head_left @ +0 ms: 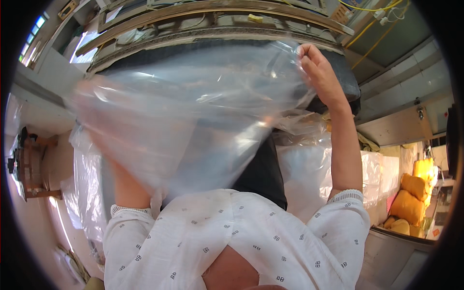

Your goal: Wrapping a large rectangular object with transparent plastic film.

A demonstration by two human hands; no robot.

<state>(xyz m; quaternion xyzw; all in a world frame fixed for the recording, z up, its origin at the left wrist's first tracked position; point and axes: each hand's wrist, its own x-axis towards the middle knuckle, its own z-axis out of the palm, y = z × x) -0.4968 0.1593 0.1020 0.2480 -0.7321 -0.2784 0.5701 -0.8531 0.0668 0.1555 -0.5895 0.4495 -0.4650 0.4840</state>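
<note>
Dark worktop [344,77], yellow bundles [408,205] at right, right hand [319,72] pinching clear plastic [193,96], left hand [88,91], grip unclear

The only lettering I can make out is on my own loose white blouse with openwork cuffs [232,217]: a small dark print of paired, letter-like characters, repeated across the chest and on both sleeves, some of them tilted with the folds. At the upper right, any print on the brown, box-like object [340,14] is too small for me to read. The same goes for the small orange patch [436,232] near the right edge.
</note>
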